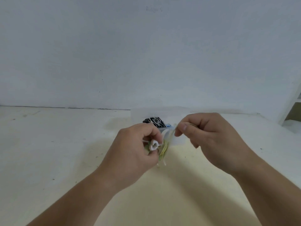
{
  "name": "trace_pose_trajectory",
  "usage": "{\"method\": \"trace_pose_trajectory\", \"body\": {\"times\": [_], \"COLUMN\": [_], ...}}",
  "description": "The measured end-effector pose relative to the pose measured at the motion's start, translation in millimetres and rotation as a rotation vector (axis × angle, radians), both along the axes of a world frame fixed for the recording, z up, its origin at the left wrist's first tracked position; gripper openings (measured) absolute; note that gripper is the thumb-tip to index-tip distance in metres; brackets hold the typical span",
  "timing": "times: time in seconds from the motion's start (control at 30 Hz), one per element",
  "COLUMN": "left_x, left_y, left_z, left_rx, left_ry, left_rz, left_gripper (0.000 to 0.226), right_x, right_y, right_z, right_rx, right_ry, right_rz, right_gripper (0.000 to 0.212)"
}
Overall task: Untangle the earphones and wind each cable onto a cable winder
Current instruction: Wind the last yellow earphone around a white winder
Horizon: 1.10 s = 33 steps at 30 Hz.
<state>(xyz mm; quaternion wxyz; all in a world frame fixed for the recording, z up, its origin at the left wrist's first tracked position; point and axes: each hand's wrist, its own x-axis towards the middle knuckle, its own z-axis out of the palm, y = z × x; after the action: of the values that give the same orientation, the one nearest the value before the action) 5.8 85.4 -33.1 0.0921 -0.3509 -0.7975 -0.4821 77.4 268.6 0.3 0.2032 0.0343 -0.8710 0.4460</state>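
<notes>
Cream-white desk (pixel 48 152) fills the near ground, and both forearms come in from its near edge toward the middle.

Left hand (pixel 136 144): fingers curled round a white heart-shaped plastic cable winder (pixel 154 145), gripping it above the desk surface. Several turns of pale yellow-green earphone cable (pixel 163 151) sit bunched against the winder. A few loose ends hang below the hand. Plug or earbuds: too blurred to tell.

Right hand (pixel 208 137): thumb and forefinger pinch the free run of the same cable, slightly higher and a little farther from the near edge than the left hand. Other fingers are folded in. Hands are close but not touching, with a short span of cable between them.

Key relation: the free cable runs from the winder up and to the right into the right-hand pinch, so its long axis slants toward the far right corner of the desk. The winder hand is the nearer one. Judgement: the next wrap calls for the right hand to carry the strand round the winder while the left hand grips it steady. Slack looks short, so tension matters.

Behind the hands, near the far edge: a clear plastic box (pixel 141 115) holding a black-and-white patterned item (pixel 156 122), partly hidden.

Beyond that is a pale grey wall (pixel 146 54). At the far right edge stands a white shelf unit (pixel 291 110).
</notes>
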Motion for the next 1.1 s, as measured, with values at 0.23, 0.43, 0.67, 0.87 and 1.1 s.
{"method": "trace_pose_trajectory", "body": {"times": [0.23,0.43,0.67,0.87,1.1], "left_x": [6,5,-1,-7,-9], "left_y": [3,4,6,3,-1], "left_z": [4,7,6,4,5], "left_rx": [0.064,0.203,0.407,0.388,0.326], "left_ry": [-0.096,-0.181,-0.225,-0.195,-0.163], "left_rz": [-0.123,-0.199,-0.131,-0.053,-0.006], "left_gripper": [0.032,0.029,0.017,0.019,0.031], "right_x": [-7,-10,-13,-9,-8], "right_y": [0,2,-8,-14,-6], "right_z": [-6,-11,-27,-26,-21], "right_rx": [-0.005,-0.080,0.070,0.050,0.069], "right_ry": [0.030,-0.112,-0.429,-0.484,-0.448], "right_rz": [-0.153,-0.189,0.130,0.338,0.300], "right_gripper": [0.027,0.030,0.037,0.031,0.031]}}
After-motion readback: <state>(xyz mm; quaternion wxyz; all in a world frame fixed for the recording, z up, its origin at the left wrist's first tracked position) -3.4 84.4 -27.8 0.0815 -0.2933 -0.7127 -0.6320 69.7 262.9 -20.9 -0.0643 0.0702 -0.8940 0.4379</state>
